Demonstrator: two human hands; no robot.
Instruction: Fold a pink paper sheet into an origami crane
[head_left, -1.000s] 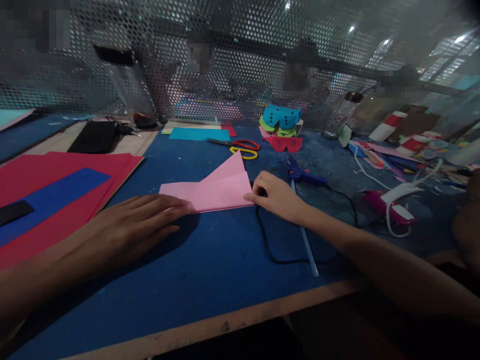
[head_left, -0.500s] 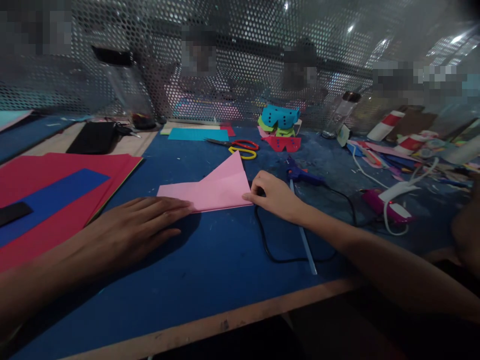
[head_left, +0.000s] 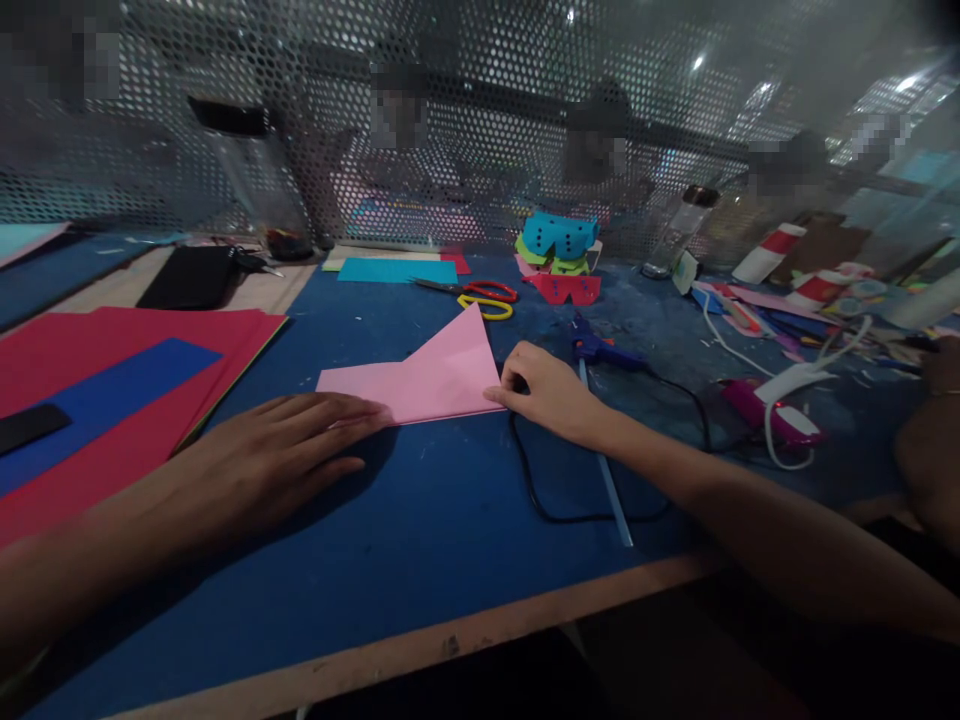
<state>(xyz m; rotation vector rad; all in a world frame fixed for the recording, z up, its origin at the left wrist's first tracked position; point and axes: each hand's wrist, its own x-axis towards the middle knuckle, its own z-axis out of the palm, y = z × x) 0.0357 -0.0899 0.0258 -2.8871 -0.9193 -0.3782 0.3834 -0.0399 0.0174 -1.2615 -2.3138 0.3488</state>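
A folded sheet of pink paper [head_left: 435, 375] lies on the blue tabletop [head_left: 420, 530], one corner pointing up and away from me. My left hand [head_left: 304, 435] rests flat with fingers stretched out, its fingertips on the paper's near left edge. Thumb and curled fingers of my right hand [head_left: 547, 390] pinch the paper's right corner. Just behind the paper lie scissors [head_left: 476, 292] with one red and one yellow handle. To the right of my right hand are a blue glue gun [head_left: 600, 348] and a clear glue stick [head_left: 615, 500], partly under my forearm.
Red sheets [head_left: 150, 400] with a blue strip [head_left: 127, 400] lie at left. Cut-out paper masks [head_left: 559, 240] stand at the back before a perforated metal screen [head_left: 465, 100]. A black cord [head_left: 532, 490] loops near my right forearm. A power strip [head_left: 780, 415] and another person's arm [head_left: 934, 450] are at right.
Both hands and the pink paper stay nearly still. At the far right, more of another person's hand and arm has come into view.
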